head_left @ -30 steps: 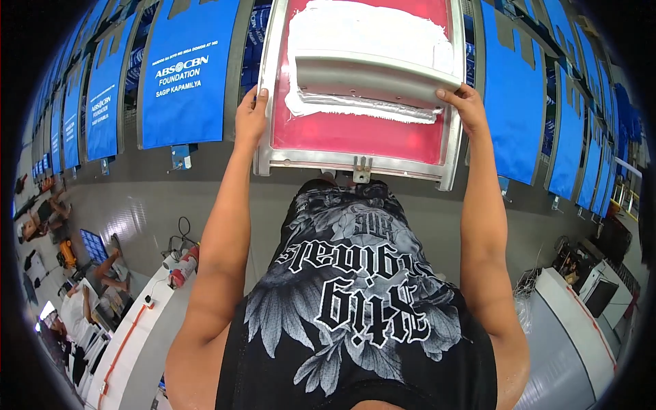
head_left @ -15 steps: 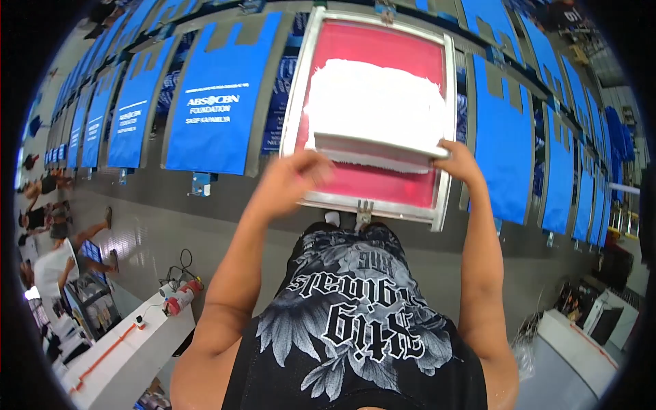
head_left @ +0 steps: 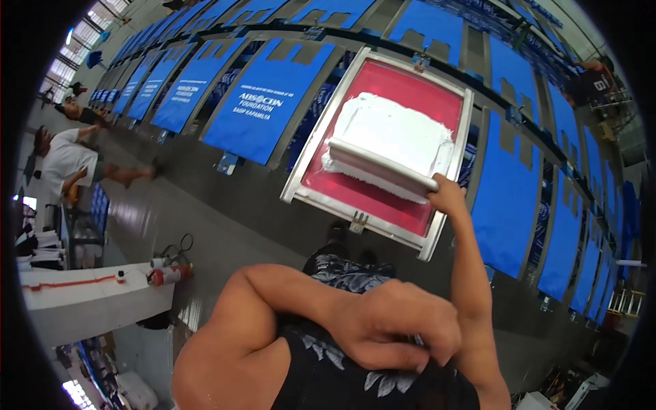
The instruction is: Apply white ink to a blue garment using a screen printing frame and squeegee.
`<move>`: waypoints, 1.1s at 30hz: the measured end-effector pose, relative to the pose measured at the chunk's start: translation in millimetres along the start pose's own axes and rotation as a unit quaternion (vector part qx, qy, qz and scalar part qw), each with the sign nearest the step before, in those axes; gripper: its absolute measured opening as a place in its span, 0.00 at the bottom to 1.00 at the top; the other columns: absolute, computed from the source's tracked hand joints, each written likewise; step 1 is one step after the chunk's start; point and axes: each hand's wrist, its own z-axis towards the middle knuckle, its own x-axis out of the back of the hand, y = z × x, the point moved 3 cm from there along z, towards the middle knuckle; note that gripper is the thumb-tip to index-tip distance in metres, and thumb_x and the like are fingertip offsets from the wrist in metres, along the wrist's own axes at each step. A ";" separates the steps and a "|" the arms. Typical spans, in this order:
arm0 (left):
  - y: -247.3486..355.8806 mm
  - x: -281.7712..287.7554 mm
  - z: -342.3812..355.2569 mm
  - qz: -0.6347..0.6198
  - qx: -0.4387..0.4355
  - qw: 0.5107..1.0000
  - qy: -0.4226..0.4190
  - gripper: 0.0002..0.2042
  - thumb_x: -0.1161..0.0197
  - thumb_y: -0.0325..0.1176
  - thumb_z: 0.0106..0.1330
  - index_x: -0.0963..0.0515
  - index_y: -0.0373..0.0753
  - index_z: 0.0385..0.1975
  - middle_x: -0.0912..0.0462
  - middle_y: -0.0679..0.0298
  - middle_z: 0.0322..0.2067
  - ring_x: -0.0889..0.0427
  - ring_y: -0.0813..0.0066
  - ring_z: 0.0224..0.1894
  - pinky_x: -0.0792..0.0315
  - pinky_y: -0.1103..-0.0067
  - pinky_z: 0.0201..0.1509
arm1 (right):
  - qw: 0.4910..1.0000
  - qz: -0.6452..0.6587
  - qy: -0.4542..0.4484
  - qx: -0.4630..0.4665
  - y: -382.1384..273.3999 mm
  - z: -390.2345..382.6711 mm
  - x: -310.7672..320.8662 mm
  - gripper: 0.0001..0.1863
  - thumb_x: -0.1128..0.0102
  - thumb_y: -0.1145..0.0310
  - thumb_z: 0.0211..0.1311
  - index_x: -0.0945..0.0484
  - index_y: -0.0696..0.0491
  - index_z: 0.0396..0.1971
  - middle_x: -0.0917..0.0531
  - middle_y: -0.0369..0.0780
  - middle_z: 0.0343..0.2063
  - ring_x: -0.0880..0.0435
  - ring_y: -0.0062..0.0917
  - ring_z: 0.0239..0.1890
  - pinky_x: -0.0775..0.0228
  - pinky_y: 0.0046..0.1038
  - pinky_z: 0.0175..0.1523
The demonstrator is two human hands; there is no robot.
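Observation:
My right hand (head_left: pixel 447 195) is closed round the right end of a long squeegee (head_left: pixel 383 164). The squeegee lies across a screen-printing frame (head_left: pixel 447 232) with a red mesh, and white ink (head_left: pixel 393 126) is spread thickly beyond it, with a strip on its near side. My left hand (head_left: pixel 403 321) is raised close in front of my chest, its fingers curled at my black printed shirt (head_left: pixel 307 362). Dark cloth peaks up at the fingertips, and the hand seems to pinch it. Under the screen, whatever lies there is hidden.
Blue bags (head_left: pixel 253 102) lie flat on boards in rows to both sides; those on the left carry white print. A metal clamp (head_left: pixel 359 222) sits at the frame's near edge. A person in a white shirt (head_left: pixel 68 160) stands at left, near a white counter (head_left: pixel 82 314).
My left hand has left the squeegee's left end and come up to my chest. My right hand stays on the squeegee, and the whole view has turned.

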 end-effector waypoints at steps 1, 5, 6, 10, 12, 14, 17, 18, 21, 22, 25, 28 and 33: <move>-2.3 -6.9 -2.0 -0.034 -0.007 0.999 0.040 0.06 0.46 0.28 0.64 0.25 0.32 0.31 0.23 0.49 0.28 0.27 0.60 0.23 0.33 0.69 0.28 | 1.000 -0.004 0.023 0.011 2.5 0.3 -3.7 0.34 0.38 0.61 0.44 0.32 0.44 0.57 0.24 0.45 0.52 0.27 0.40 0.56 0.53 0.64 0.60; -29.0 -34.1 -9.6 -0.144 -0.029 0.969 0.201 0.07 0.36 0.25 0.54 0.26 0.29 0.29 0.22 0.57 0.28 0.22 0.71 0.29 0.31 0.78 0.31 | 0.999 -0.028 0.026 0.023 13.9 15.1 -19.2 0.36 0.43 0.64 0.43 0.34 0.46 0.59 0.25 0.42 0.54 0.28 0.38 0.58 0.51 0.64 0.59; -35.3 -41.5 -12.5 -0.137 -0.047 0.969 0.202 0.07 0.36 0.25 0.54 0.26 0.29 0.29 0.23 0.57 0.28 0.22 0.71 0.29 0.31 0.78 0.30 | 0.998 -0.017 0.044 0.031 16.1 17.7 -21.3 0.35 0.43 0.64 0.43 0.33 0.44 0.59 0.25 0.42 0.54 0.27 0.38 0.57 0.47 0.62 0.57; -43.1 -68.2 -26.5 -0.269 -0.048 0.937 0.218 0.07 0.37 0.26 0.54 0.26 0.30 0.29 0.22 0.57 0.28 0.23 0.69 0.28 0.32 0.76 0.31 | 0.996 0.007 0.051 0.066 18.2 19.3 -23.8 0.30 0.42 0.62 0.45 0.29 0.46 0.54 0.23 0.44 0.51 0.25 0.40 0.54 0.37 0.49 0.55; -41.8 -79.5 -29.1 -0.256 0.018 0.945 0.202 0.11 0.50 0.34 0.65 0.33 0.37 0.22 0.32 0.60 0.20 0.29 0.63 0.22 0.33 0.74 0.32 | 0.993 0.018 0.083 0.086 13.8 15.2 -20.4 0.29 0.41 0.62 0.45 0.28 0.49 0.53 0.22 0.46 0.49 0.25 0.41 0.53 0.35 0.43 0.55; -40.8 -84.0 -28.2 -0.376 -0.023 0.905 0.197 0.09 0.52 0.32 0.68 0.32 0.34 0.28 0.30 0.60 0.24 0.27 0.66 0.27 0.33 0.78 0.33 | 0.987 0.023 0.124 0.103 8.5 9.2 -17.0 0.29 0.40 0.61 0.45 0.26 0.53 0.51 0.22 0.50 0.47 0.25 0.42 0.53 0.33 0.38 0.55; -48.2 -80.7 -23.5 -0.436 -0.156 0.875 0.138 0.07 0.49 0.26 0.67 0.30 0.27 0.38 0.25 0.58 0.31 0.24 0.71 0.34 0.32 0.81 0.35 | 0.991 0.008 0.115 0.075 4.2 2.4 -16.4 0.24 0.41 0.63 0.45 0.25 0.51 0.47 0.21 0.50 0.44 0.24 0.44 0.50 0.33 0.41 0.52; -53.1 -79.2 -22.8 -0.412 -0.183 0.883 0.127 0.08 0.49 0.26 0.68 0.31 0.27 0.38 0.25 0.57 0.31 0.24 0.71 0.34 0.31 0.81 0.35 | 0.990 0.009 0.119 0.079 3.2 0.2 -15.9 0.23 0.41 0.64 0.46 0.26 0.50 0.46 0.21 0.50 0.43 0.24 0.45 0.49 0.33 0.42 0.51; -57.6 -74.5 -23.3 -0.354 -0.242 0.901 0.074 0.08 0.51 0.26 0.68 0.31 0.25 0.39 0.25 0.55 0.33 0.23 0.68 0.35 0.30 0.78 0.37 | 0.989 0.045 0.107 0.088 -0.6 -2.7 -14.2 0.22 0.38 0.65 0.45 0.26 0.51 0.44 0.20 0.51 0.40 0.23 0.46 0.47 0.32 0.42 0.48; -54.8 -73.4 -24.3 -0.348 -0.244 0.903 0.058 0.09 0.51 0.26 0.68 0.32 0.25 0.40 0.25 0.54 0.34 0.23 0.68 0.35 0.30 0.78 0.37 | 0.990 0.042 0.112 0.078 -1.3 -2.6 -12.6 0.22 0.38 0.65 0.44 0.26 0.52 0.43 0.20 0.51 0.39 0.22 0.47 0.46 0.31 0.41 0.47; -36.1 -53.9 -28.0 -0.350 -0.289 0.881 0.131 0.10 0.51 0.26 0.68 0.32 0.23 0.41 0.24 0.51 0.35 0.22 0.62 0.38 0.29 0.75 0.40 | 0.991 0.053 0.099 0.069 -5.2 -1.6 -10.5 0.20 0.37 0.67 0.44 0.26 0.53 0.40 0.20 0.52 0.37 0.22 0.48 0.44 0.31 0.41 0.46; -16.7 -29.5 -24.5 -0.373 -0.275 0.883 0.075 0.11 0.52 0.25 0.68 0.32 0.21 0.43 0.23 0.48 0.35 0.21 0.57 0.40 0.28 0.71 0.42 | 0.989 0.063 0.111 0.075 -9.9 -1.9 -7.9 0.18 0.37 0.69 0.43 0.28 0.54 0.37 0.20 0.53 0.34 0.22 0.50 0.41 0.31 0.42 0.44; 12.1 22.2 -23.2 -0.365 -0.212 0.907 -0.006 0.10 0.52 0.25 0.68 0.31 0.23 0.40 0.23 0.47 0.33 0.21 0.55 0.39 0.29 0.71 0.42 | 0.994 0.069 0.080 0.032 -16.2 -2.2 -8.2 0.17 0.37 0.71 0.42 0.27 0.55 0.36 0.20 0.51 0.34 0.23 0.49 0.42 0.31 0.41 0.44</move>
